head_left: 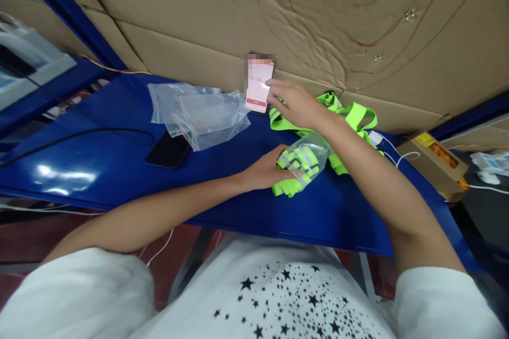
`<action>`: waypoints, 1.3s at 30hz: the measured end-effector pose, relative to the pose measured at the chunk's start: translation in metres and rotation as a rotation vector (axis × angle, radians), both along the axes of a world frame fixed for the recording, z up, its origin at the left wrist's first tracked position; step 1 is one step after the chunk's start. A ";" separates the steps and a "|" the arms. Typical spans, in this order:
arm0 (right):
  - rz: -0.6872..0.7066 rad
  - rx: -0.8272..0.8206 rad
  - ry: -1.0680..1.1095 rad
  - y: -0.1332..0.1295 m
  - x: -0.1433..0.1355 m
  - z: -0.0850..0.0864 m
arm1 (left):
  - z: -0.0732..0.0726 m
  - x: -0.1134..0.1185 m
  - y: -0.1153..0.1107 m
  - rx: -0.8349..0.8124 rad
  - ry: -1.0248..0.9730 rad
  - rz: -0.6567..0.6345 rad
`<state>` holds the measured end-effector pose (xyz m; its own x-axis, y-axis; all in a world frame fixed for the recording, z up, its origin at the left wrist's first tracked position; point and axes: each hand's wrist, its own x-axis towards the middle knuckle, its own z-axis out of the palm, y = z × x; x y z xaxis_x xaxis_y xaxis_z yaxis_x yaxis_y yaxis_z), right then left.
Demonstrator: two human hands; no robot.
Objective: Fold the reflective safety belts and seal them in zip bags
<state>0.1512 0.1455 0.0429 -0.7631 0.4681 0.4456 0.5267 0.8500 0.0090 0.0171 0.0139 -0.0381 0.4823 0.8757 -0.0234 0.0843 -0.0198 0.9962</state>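
Note:
My left hand (265, 170) is wrapped round a folded bundle of neon-green reflective straps (287, 186), partly inside a clear plastic bag (316, 151). Black buckle-like pieces show through the bag. Over the table's far side my right hand (296, 104) reaches toward a lit phone (259, 85) that leans against the cardboard. Its fingers are stretched out at the right edge of the screen; whether they touch it I cannot tell. More loose neon-green straps (360, 115) lie behind and beneath my right forearm.
Several flat clear bags (207, 114) lie on the blue table (222, 156), left of the lit phone. A dark phone (169, 149) rests below them, near a black cable (79, 135). Cardboard (191, 16) walls the back. At right are a white charger (375, 139) and a cardboard box (435, 161).

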 end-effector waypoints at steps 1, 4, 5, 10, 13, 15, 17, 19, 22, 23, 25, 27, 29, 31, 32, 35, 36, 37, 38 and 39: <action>0.034 -0.016 0.031 -0.019 0.010 0.011 | 0.001 0.001 -0.001 0.008 -0.013 -0.003; -0.039 0.018 0.330 -0.085 0.044 0.021 | 0.003 0.004 -0.003 -0.002 -0.058 0.017; -0.107 0.036 0.489 -0.104 0.055 0.016 | 0.003 0.005 -0.004 -0.010 -0.083 0.046; -0.348 -0.281 0.864 -0.152 0.082 -0.047 | 0.003 0.009 -0.007 0.114 -0.283 0.246; -0.341 -0.750 0.854 -0.151 0.075 -0.071 | 0.002 0.006 -0.007 0.240 -0.300 0.309; -0.242 -0.988 0.901 -0.152 0.066 -0.075 | 0.001 0.004 -0.007 0.295 -0.284 0.313; -0.110 -1.155 0.949 -0.157 0.057 -0.075 | -0.001 0.003 -0.008 0.357 -0.253 0.301; -0.030 -1.281 0.985 -0.164 0.051 -0.074 | -0.004 0.002 -0.007 0.431 -0.217 0.284; -0.059 -1.373 1.082 -0.166 0.050 -0.078 | -0.009 0.001 -0.004 0.449 -0.166 0.190; -0.084 -1.379 1.121 -0.165 0.052 -0.080 | -0.009 0.001 -0.002 0.418 -0.162 0.136; -0.138 -1.329 1.176 -0.159 0.057 -0.084 | -0.009 0.000 0.001 0.323 -0.189 -0.009; -0.174 -1.246 1.194 -0.153 0.062 -0.086 | -0.005 -0.001 0.004 0.201 -0.262 -0.123; -0.202 -1.179 1.175 -0.150 0.065 -0.083 | 0.000 -0.002 0.004 0.083 -0.331 -0.114; -0.204 -1.186 1.143 -0.149 0.065 -0.079 | 0.005 -0.001 0.004 0.020 -0.361 -0.006; -0.198 -1.219 1.140 -0.150 0.065 -0.077 | 0.006 0.000 0.003 0.018 -0.358 0.043; -0.149 -1.391 1.223 -0.152 0.064 -0.073 | 0.005 0.002 0.002 0.048 -0.306 0.109; -0.129 -1.450 1.273 -0.153 0.064 -0.071 | 0.004 0.003 0.001 0.056 -0.292 0.126; -0.107 -1.504 1.323 -0.153 0.063 -0.070 | 0.003 0.004 0.001 0.062 -0.285 0.145; -0.085 -1.548 1.371 -0.154 0.063 -0.069 | 0.002 0.004 0.000 0.068 -0.284 0.162; -0.064 -1.581 1.414 -0.155 0.063 -0.067 | 0.000 0.005 0.000 0.072 -0.284 0.170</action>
<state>0.2144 -0.0093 -0.0236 -0.3202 0.9374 -0.1372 -0.4460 -0.2769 -0.8511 0.0222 0.0136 -0.0376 0.3080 0.9385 0.1561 -0.1879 -0.1008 0.9770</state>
